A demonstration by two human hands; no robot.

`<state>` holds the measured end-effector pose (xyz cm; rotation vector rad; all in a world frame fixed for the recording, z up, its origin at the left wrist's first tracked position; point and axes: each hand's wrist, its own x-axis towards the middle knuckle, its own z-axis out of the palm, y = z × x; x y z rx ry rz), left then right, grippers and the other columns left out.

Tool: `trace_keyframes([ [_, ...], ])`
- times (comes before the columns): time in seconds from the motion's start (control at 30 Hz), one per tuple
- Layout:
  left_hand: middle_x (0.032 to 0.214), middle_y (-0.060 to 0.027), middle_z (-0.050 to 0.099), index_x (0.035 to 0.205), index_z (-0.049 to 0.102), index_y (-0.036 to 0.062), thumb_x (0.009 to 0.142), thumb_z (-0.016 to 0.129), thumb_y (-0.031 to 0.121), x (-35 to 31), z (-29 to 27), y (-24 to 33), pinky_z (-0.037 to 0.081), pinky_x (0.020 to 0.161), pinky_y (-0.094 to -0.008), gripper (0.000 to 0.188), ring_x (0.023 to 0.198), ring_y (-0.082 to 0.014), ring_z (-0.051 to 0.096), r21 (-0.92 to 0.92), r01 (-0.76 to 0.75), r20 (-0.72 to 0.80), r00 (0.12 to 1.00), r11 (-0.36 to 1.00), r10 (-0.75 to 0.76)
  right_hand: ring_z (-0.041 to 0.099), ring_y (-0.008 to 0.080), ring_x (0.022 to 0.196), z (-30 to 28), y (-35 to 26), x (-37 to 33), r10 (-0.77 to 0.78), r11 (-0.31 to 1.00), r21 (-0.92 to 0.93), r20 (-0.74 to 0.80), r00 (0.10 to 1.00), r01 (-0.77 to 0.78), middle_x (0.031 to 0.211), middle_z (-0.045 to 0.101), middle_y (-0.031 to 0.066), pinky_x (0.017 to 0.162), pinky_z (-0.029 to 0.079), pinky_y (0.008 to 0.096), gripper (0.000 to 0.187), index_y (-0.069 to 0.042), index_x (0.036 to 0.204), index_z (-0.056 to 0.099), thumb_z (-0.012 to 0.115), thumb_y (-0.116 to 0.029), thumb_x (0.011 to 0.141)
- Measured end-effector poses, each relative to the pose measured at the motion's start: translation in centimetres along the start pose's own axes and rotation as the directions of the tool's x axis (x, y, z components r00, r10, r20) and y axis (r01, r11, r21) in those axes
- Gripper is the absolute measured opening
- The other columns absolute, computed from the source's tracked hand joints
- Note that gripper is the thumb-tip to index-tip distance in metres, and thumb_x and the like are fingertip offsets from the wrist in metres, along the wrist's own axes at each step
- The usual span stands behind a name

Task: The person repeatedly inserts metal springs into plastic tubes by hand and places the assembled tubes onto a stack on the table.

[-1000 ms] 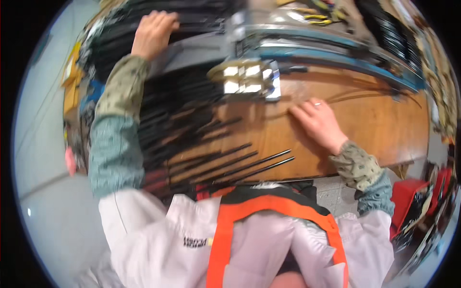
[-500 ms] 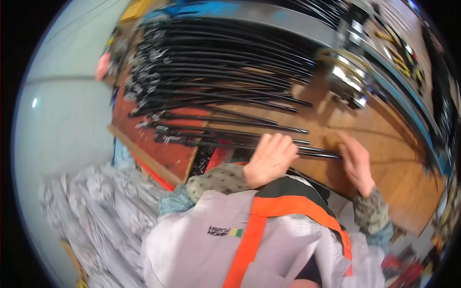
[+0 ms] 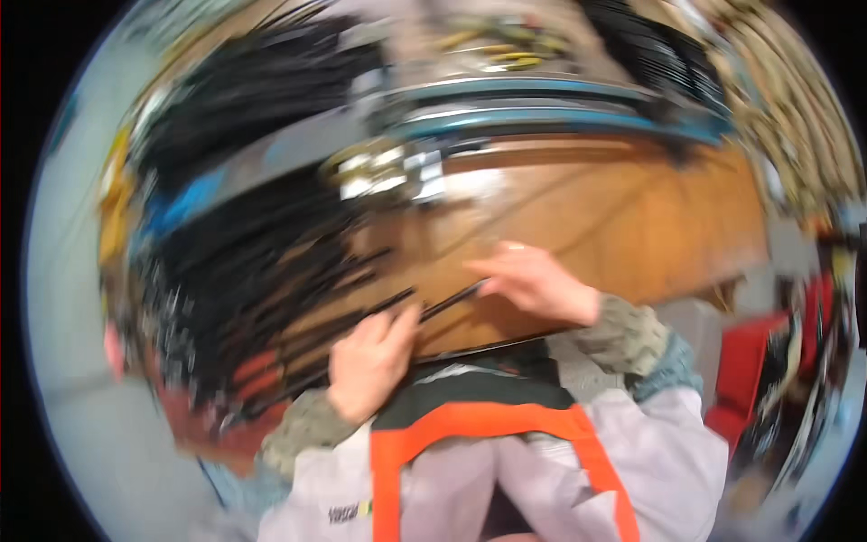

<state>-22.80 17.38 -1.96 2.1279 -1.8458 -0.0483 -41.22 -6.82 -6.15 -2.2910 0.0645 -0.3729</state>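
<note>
My left hand (image 3: 372, 357) is closed over a thin black rod (image 3: 452, 301), at the near edge of a brown wooden tabletop (image 3: 623, 226). The rod runs up to the right from under its fingers. At the rod's far end is my right hand (image 3: 537, 285), its thumb and fingers closed about the tip; blur softens the exact grip. Many similar black rods (image 3: 244, 280) lie in a dense pile to the left of my hands, a few ending close to my left hand.
Beyond my hands stands a shiny metal fixture (image 3: 379, 172) at a grey and blue rail (image 3: 542, 117). Yellow-handled tools (image 3: 515, 59) lie behind it. Long tan bundles (image 3: 777, 99) fill the far right. A red chair-like object (image 3: 745, 370) stands at right.
The view has swung right, so the rods and fixture sit further left. My right hand has come closer to the left hand, and the rod between them now slants upward to the right.
</note>
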Motion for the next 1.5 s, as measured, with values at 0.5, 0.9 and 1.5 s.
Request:
trace_keyframes([
  [0.5,0.082,-0.0098,0.053,0.121,0.067,0.0045,0.086,0.073,0.004,23.0,-5.9,-0.1,0.05,0.066,-0.0411,0.035,0.077,-0.0293,0.058,0.158,-0.518,-0.055,0.845,0.841,0.531,0.073,0.0268,0.085,-14.4,10.0,-1.1,-0.217,0.881,-0.472,-0.464,0.859,-0.032,0.104,0.075,0.0142,0.079,0.06,0.0362,0.039,-0.013,0.125,0.072,0.081,-0.026,0.09],
  [0.9,0.078,-0.0089,0.05,0.123,0.07,0.008,0.086,0.073,0.005,22.6,-7.9,-2.4,0.048,0.062,-0.0411,0.037,0.072,-0.0277,0.057,0.194,-0.406,-0.044,0.906,0.893,0.421,0.07,0.0231,0.078,-11.4,7.8,1.5,0.025,0.881,-0.32,-0.704,0.709,-0.349,0.091,0.072,0.0114,0.07,0.058,0.0362,0.055,-0.011,0.138,0.064,0.082,-0.017,0.087],
  [1.5,0.086,-0.0146,0.054,0.131,0.066,0.0057,0.092,0.068,0.001,17.2,-9.6,-5.8,0.048,0.067,-0.0434,0.04,0.076,-0.0324,0.058,0.075,-0.316,-0.097,0.941,0.946,0.323,0.069,0.0189,0.068,-6.5,3.1,7.5,-0.317,0.948,-0.238,-0.698,0.642,0.21,0.093,0.077,0.0067,0.063,0.059,0.0289,0.041,-0.018,0.143,0.064,0.067,-0.019,0.102],
])
